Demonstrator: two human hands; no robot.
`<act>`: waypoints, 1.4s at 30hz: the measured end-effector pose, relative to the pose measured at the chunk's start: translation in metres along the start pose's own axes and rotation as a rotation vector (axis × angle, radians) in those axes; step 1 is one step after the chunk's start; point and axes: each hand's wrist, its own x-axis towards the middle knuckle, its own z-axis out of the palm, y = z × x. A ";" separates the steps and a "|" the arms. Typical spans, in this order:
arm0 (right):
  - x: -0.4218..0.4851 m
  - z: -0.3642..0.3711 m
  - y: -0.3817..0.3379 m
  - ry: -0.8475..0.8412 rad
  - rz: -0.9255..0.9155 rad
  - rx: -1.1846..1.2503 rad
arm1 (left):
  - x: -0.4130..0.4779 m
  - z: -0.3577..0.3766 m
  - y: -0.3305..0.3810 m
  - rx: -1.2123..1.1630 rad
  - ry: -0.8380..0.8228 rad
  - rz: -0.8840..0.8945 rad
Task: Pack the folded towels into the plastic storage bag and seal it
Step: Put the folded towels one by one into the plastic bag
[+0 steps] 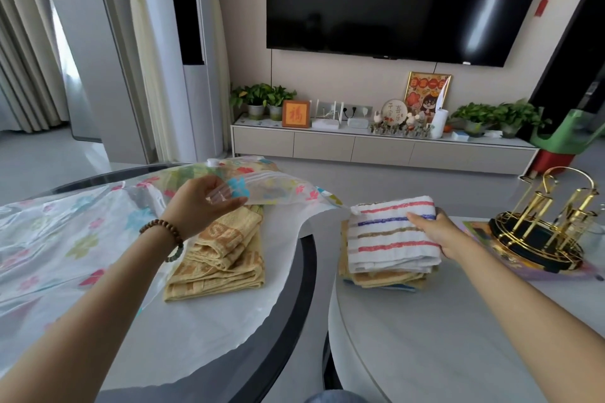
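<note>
Two grips share this: my left grip (209, 203) pinches the plastic storage bag (281, 190) flap up, its mouth open over yellow towels (222, 255) below it; my right grip (438, 232) clasps the striped towel (389, 235), likely next in.

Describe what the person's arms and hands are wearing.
Both forearms are bare, with no sleeves or gloves in view. At the wrist of the left hand sit a brown wooden bead bracelet and a darker bead bracelet beside it. The right hand wears nothing visible.
</note>
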 end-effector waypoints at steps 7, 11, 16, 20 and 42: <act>0.000 0.008 0.051 0.331 -0.016 -0.347 | -0.002 0.002 -0.004 0.009 0.033 -0.030; -0.020 0.005 0.016 0.232 -0.279 -0.284 | -0.007 0.002 -0.009 0.059 0.005 -0.013; -0.071 0.006 -0.053 -0.112 -0.362 -0.112 | -0.009 -0.006 -0.013 0.032 0.035 -0.053; -0.108 0.021 -0.083 -0.396 -0.333 -0.089 | 0.000 -0.020 -0.003 -0.156 0.029 -0.042; -0.102 0.332 0.035 -0.426 -1.351 -1.188 | 0.008 -0.056 -0.026 -0.595 -0.155 -0.192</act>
